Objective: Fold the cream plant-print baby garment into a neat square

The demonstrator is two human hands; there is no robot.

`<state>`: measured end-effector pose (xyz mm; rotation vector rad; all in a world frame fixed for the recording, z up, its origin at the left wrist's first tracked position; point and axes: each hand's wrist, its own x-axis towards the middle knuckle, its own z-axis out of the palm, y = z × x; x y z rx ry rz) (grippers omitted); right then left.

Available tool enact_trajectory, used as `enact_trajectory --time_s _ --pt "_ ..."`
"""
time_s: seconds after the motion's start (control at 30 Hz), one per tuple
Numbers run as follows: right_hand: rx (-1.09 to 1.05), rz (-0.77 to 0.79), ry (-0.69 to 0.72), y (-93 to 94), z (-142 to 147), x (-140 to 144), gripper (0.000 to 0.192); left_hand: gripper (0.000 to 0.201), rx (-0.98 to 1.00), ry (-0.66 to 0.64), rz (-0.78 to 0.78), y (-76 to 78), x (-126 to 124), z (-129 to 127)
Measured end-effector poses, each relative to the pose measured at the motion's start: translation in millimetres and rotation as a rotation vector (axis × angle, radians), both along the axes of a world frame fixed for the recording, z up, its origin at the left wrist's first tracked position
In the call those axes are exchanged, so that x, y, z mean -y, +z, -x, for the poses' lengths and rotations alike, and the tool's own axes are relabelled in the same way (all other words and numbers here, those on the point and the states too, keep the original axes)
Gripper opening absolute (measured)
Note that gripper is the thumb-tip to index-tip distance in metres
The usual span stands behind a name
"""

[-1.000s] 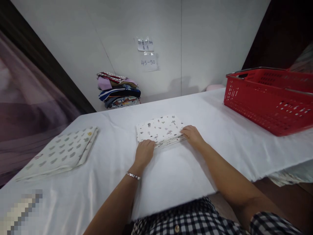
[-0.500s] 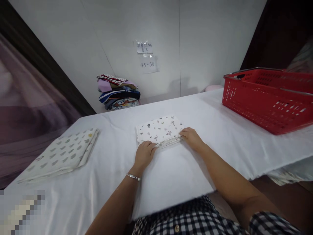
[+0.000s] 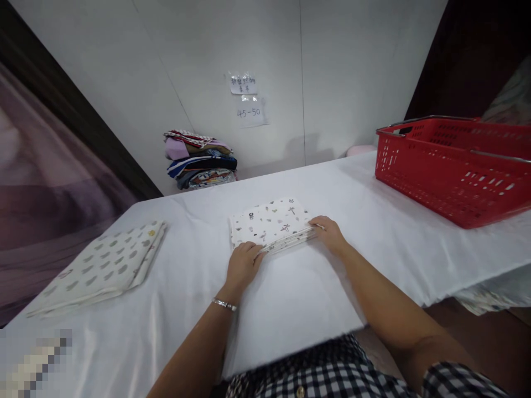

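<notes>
The left hand (image 3: 241, 264) rests with its fingers curled onto the near left corner of a folded patterned cloth (image 3: 269, 224), pinching or pressing the stacked edge; from this angle I cannot quite tell whether the fingertips go under the layers or only lie on top. The right hand (image 3: 329, 234) grips the near right corner of the same cloth, thumb on top and fingers against the layered edge. A bracelet (image 3: 224, 304) sits on the left wrist.

The cloth lies in the middle of the white-covered table (image 3: 373, 232), a little beyond both hands. It is already folded down to a compact rectangle of several layers, edges roughly squared, so the folding looks close to done; what seems left is evening up the near edge or a last fold, and moving it off. Its long axis runs left to right and slightly away toward the right, with the open layered edge facing the person and the smooth face turned up.

To the left, well apart, lies another folded cloth (image 3: 99, 265) with grey spots, flat on the table. A red basket (image 3: 452, 166) stands at the far right edge. Against the wall at the back left sits a pile of coloured fabrics (image 3: 201, 166), and paper notes (image 3: 246, 99) are stuck above it.
</notes>
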<state>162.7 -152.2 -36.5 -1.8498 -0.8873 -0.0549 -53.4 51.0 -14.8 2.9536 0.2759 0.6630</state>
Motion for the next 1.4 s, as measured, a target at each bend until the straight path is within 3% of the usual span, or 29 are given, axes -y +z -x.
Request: enact_trajectory --time_s 0.07,0.17,0.33,0.6,0.77,1.03,1.4 --pt "-0.114 -0.058 -0.083 -4.2 -8 0 0.028 0.026 0.017 0.003 0.018 1.6 0 -1" --pt "-0.237 -0.026 -0.146 -7.4 -18 4 0.025 0.026 0.031 0.003 0.02 4.6 0 -4" --pt "-0.35 0.02 -0.067 -6.5 -24 10 0.023 0.023 0.021 -0.066 0.026 12.6 13 -23" --pt "-0.301 0.049 0.008 -1.4 -23 12 0.02 0.021 -0.059 -0.188 0.024 20.8 62 -95" --pt "-0.17 0.168 0.034 4.8 -23 16 0.02 0.015 -0.189 -0.172 -0.017 20.6 80 -129" --pt "-0.025 0.376 0.056 16.3 -20 15 0.022 0.018 -0.185 -0.155 -0.057 13.5 86 -140" --pt "0.139 0.626 -0.029 30.2 -12 19 0.022 0.018 -0.154 -0.148 -0.032 6.7 91 -140"
